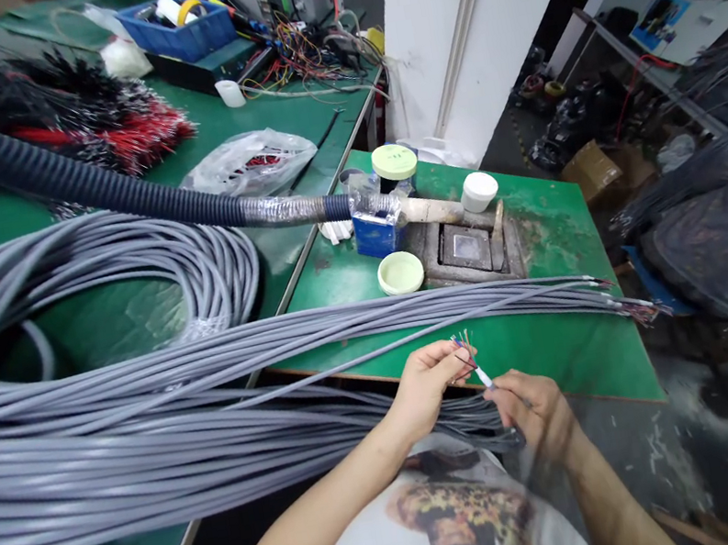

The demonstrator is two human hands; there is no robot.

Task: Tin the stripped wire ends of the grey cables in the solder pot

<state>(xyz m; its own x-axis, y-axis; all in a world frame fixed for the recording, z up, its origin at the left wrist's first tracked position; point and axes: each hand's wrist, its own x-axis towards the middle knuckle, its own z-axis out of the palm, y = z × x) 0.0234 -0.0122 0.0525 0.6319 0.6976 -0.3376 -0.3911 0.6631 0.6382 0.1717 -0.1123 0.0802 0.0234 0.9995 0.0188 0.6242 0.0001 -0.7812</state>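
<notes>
As the head view looks down over a white printed T-shirt, the left grip (421, 386) and the right grip (534, 416) nearly meet, each closed to a tight pinch on the single white-tipped cable end (483, 376). That end's long axis runs diagonally, from lower right up toward upper left, and its white tip lies closer to the right grip's fingertips, with one tuft of thin coloured wires (462, 344), too fine to count, fanning just beyond the left grip's fingers. Directly behind the cable end lies the bare green counter (544, 349). Farther ahead of the cable end stand three round containers: a green-lidded jar (394, 161), a white tub (480, 191) and a pale green dish (399, 273), with one square metal pot (464, 246) among them. To the left of the cable end spread one long bundle of grey cables (154, 438) and one grey cable coil (94, 290), and beyond these runs one black corrugated hose (112, 184).
</notes>
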